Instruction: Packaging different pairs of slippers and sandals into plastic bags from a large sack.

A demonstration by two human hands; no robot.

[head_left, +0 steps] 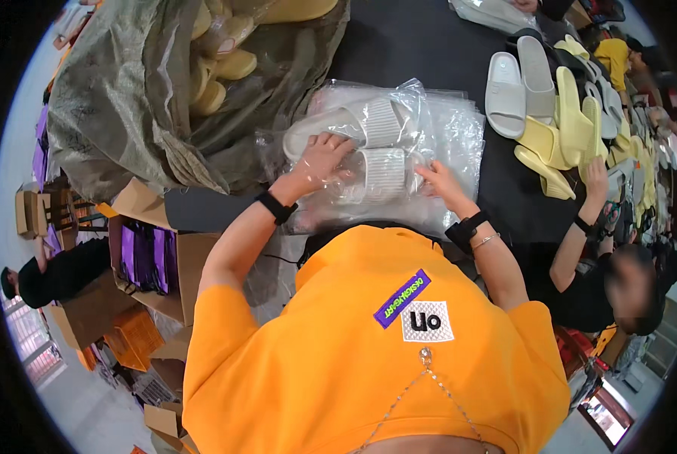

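Note:
A pair of pale grey slide sandals lies side by side inside a clear plastic bag on the table in front of me. The bag rests on a stack of clear plastic bags. My left hand lies over the left part of the pair, its fingers apart and pressing on the plastic. At the right end of the near sandal, my right hand has the bag's edge between its fingertips. Part of the near sandal is hidden under my left hand.
A large woven sack holding yellow slides stands at the left. Loose grey slides and yellow slides lie at the right, where a co-worker's hand reaches in. An open carton with purple packages stands below the sack.

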